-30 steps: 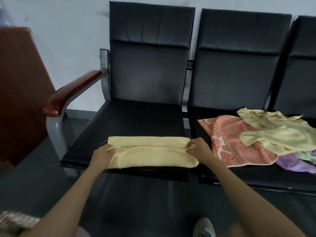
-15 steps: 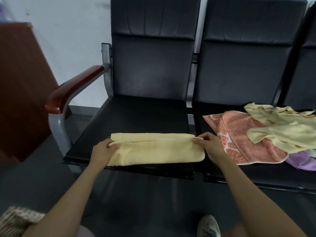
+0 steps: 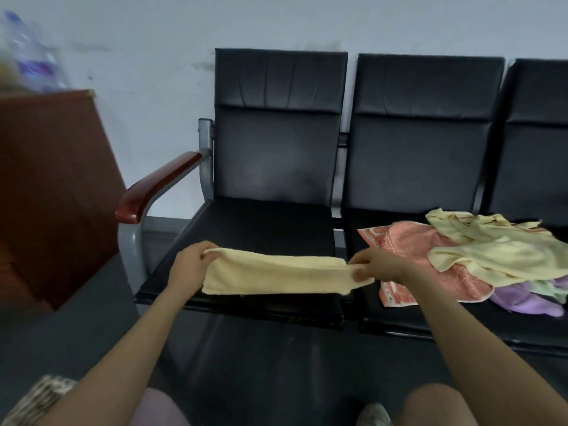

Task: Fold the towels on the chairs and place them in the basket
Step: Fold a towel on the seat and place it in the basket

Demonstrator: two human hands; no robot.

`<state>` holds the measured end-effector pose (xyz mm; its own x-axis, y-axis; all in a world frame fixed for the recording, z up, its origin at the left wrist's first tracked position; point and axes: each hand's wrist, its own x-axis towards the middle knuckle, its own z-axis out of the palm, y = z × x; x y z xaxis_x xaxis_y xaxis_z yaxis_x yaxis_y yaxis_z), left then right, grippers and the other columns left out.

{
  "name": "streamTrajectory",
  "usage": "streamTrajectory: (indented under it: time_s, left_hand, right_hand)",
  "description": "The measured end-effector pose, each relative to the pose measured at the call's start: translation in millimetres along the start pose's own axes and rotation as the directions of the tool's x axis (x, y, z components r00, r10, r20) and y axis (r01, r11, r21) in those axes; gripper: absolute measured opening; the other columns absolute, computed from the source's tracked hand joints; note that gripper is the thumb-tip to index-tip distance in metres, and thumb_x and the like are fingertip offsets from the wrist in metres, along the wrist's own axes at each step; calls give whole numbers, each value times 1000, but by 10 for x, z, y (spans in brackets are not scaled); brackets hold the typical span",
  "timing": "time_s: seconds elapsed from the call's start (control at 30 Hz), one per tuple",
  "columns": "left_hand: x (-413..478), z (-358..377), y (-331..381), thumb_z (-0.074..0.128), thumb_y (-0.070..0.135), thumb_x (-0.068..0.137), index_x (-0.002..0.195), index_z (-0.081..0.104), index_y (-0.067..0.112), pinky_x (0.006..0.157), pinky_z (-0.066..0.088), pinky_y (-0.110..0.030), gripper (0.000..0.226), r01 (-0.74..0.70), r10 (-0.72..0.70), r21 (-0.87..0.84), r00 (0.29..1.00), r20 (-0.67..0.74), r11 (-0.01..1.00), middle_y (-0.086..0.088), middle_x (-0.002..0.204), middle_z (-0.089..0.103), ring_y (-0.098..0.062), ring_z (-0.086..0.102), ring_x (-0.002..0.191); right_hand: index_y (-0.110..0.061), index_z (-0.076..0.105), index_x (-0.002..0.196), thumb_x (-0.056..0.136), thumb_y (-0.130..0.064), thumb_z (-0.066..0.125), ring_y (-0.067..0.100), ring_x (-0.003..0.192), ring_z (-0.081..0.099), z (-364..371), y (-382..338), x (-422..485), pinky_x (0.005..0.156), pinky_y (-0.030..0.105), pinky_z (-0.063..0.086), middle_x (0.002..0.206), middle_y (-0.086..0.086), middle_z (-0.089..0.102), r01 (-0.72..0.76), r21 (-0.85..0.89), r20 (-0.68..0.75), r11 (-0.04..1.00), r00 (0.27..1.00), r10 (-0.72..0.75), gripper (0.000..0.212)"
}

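A pale yellow towel (image 3: 276,276), folded into a long strip, stretches across the front of the left black chair seat (image 3: 264,226). My left hand (image 3: 192,267) grips its left end and my right hand (image 3: 379,267) pinches its right end. The strip looks lifted slightly off the seat. On the middle chair lies a heap of unfolded towels: an orange patterned one (image 3: 415,256), a yellow one (image 3: 491,253) on top, and a purple one (image 3: 519,299) at the right. A woven basket (image 3: 37,401) shows at the bottom left corner.
The left chair has a wooden armrest (image 3: 156,187) on a grey metal frame. A brown wooden cabinet (image 3: 52,186) stands to the left, with blurred items on top. A third black chair (image 3: 541,142) is at the right edge. Dark floor lies below, with my knees and a shoe visible.
Both hands have raised the ends of the folded yellow strip off the seat and pulled it taut. The camera has tilted upward and back, showing more wall.
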<state>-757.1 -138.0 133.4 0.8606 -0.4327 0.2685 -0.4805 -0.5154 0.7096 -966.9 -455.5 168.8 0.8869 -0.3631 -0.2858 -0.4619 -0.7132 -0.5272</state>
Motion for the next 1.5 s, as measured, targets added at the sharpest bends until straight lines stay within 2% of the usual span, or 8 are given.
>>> streamTrajectory:
  time_s: [0.17,0.27,0.43,0.7,0.87,1.17,1.33,1.5]
  left_hand:
    - [274,-586,667,59,20,91,94,67,19,81,45,-36,8,-120,118,-2,975,-189,993,-4,95,69,-25,60,93]
    - [363,-996,1104,57,22,92,98,67,15,84,46,-37,14,-167,149,-34,944,-293,985,-3,97,67,-23,59,92]
    - [337,-1480,1621,60,18,91,91,65,12,50,49,-21,8,-255,166,-175,898,-408,951,-7,75,64,-15,56,47]
    - [508,-1464,1664,54,8,93,98,60,2,67,59,-40,10,-121,46,-318,971,-233,940,-11,85,63,-27,66,58]
    - [822,-1124,1381,53,11,94,103,58,1,79,57,-47,14,-11,-7,-163,994,-112,987,-17,97,62,-35,69,77]
    - [1485,-903,1451,43,12,97,105,56,2,83,43,-32,18,-180,122,-85,880,-459,980,-11,109,56,-24,53,97]
    - [1334,-686,951,51,14,95,98,59,7,84,46,-38,11,-117,116,14,953,-281,993,-8,99,61,-30,57,97]
    - [789,-383,212,53,29,94,88,57,23,91,43,-39,10,64,-131,405,981,141,912,-7,107,65,-25,57,99]
  right_hand:
    - [-1,68,93,84,-5,58,23,90,58,-660,-546,-228,68,30,39,89,9,65,105,-247,-399,963,895,-199,14]
    - [-6,61,89,85,-9,62,23,82,55,-1070,-869,-559,60,30,37,85,4,59,200,-127,-638,972,733,-234,5]
    - [-11,54,77,85,-19,68,13,69,46,-1470,-1181,-1066,55,25,33,80,0,51,363,-101,-773,926,558,-303,18]
    - [-14,39,63,93,-31,56,16,59,41,-1611,-1177,-935,57,33,28,63,0,46,184,-229,-650,956,702,-291,39]
    - [-17,54,88,91,-22,58,24,75,58,-1486,-1017,-410,64,35,44,81,4,60,81,-329,-527,941,811,-254,7]
    - [-9,51,101,93,-3,44,24,84,51,-1735,-1136,256,61,32,33,89,3,54,-168,-491,-777,855,530,-341,13]
    - [-12,56,112,96,-12,47,25,107,51,-1359,-827,391,72,34,40,114,5,54,-65,-519,-634,852,698,-333,19]
    - [-3,65,100,91,-23,58,11,70,49,-799,-494,194,58,20,35,79,-1,55,111,-339,-151,934,974,-171,24]
